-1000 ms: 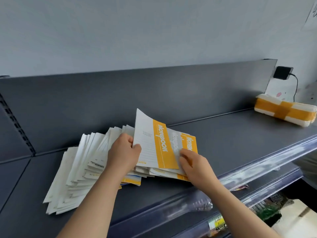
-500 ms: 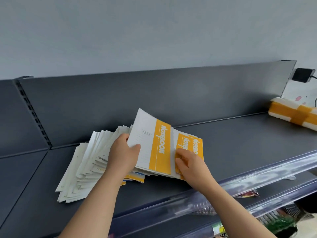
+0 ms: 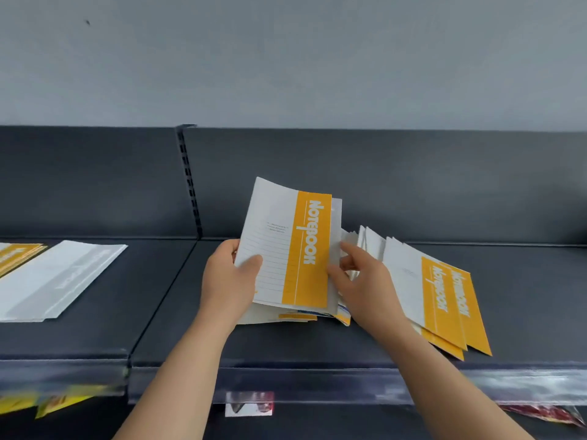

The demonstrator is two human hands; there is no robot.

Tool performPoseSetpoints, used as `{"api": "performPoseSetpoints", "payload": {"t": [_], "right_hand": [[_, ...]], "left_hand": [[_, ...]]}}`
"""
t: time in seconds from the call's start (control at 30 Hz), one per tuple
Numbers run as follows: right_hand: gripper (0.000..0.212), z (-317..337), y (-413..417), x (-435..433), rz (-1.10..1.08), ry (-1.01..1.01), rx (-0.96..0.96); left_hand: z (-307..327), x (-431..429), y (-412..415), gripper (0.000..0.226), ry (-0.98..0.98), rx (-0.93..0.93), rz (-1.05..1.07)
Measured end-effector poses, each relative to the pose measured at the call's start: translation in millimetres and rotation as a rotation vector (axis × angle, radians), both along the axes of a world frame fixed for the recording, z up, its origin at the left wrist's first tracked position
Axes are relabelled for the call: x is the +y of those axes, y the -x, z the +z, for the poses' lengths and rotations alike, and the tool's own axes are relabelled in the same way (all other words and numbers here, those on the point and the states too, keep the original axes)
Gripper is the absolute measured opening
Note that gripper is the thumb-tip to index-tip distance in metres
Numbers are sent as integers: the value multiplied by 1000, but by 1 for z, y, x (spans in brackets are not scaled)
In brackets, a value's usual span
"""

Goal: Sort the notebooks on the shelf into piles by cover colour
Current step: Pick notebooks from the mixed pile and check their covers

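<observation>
My left hand (image 3: 230,281) grips a bundle of white notebooks with an orange band (image 3: 293,249), tilted up off the dark shelf (image 3: 317,344). My right hand (image 3: 362,281) touches the bundle's right edge, fingers reaching behind it. To the right lie orange-banded notebooks (image 3: 441,300) fanned flat on the shelf. More notebooks sit under the lifted bundle, one with a blue edge (image 3: 341,314). On the far left section rest a white-covered pile (image 3: 57,281) and an orange pile (image 3: 16,255), partly cut off by the frame.
A slotted upright (image 3: 190,182) divides the dark back panel into two shelf sections. A clear price rail (image 3: 317,379) runs along the shelf's front edge. Coloured packets (image 3: 546,414) show on the level below.
The view has swung left, revealing the left shelf section with two piles. The held orange bundle is lifted more upright, and orange notebooks now lie separate to the right.
</observation>
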State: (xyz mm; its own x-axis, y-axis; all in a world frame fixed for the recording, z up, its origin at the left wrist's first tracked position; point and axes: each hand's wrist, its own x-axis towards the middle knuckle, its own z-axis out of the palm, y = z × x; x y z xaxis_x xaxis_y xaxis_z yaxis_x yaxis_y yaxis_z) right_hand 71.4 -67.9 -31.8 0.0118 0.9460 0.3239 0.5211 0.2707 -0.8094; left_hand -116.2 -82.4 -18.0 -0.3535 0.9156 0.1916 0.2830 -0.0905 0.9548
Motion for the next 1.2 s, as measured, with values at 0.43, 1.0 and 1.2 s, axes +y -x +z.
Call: {"api": "performPoseSetpoints", "payload": {"t": [0.43,1.0,1.2], "right_hand": [[18,0,214,-16,322,-15,-3],[33,-30,412,-26,258,116,-95],[10,-29,422,2,215,153,-164]], "left_hand": [[2,-73,203,21,81,132,188],[-13,-74,405,25,165,309,182],[-28,-32,416,27,193,375,155]]}}
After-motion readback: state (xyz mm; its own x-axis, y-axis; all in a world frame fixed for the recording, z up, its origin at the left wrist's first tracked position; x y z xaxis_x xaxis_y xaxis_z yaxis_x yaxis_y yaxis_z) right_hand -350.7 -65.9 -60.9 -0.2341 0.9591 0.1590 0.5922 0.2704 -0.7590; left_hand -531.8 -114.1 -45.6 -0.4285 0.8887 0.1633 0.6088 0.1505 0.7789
